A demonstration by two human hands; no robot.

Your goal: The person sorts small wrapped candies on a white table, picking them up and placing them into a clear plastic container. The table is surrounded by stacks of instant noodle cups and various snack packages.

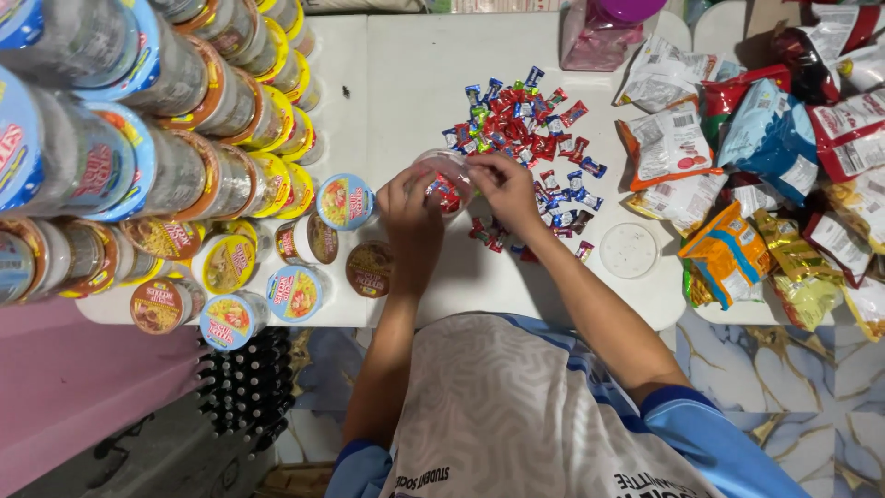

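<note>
Left hand: curled against the 9 o'clock side of a clear plastic jar, fingers wrapped on its wall.
Right hand: at the jar's 3 o'clock rim, fingertips drawn together over the mouth; whether they pinch a candy is hard to tell.
Jar: on the white table, near centre, red wrappers inside.
Loose candies: scattered from 12 to 4 o'clock of the jar, touching one another.
Lid: flat at 4 o'clock, apart from the candies.
Noodle cups: crowd the 9 o'clock edge.
Snack bags: fill the 3 o'clock edge.
Open room: bare tabletop at 12 o'clock, a narrow strip at 6 o'clock before the near edge.
</note>
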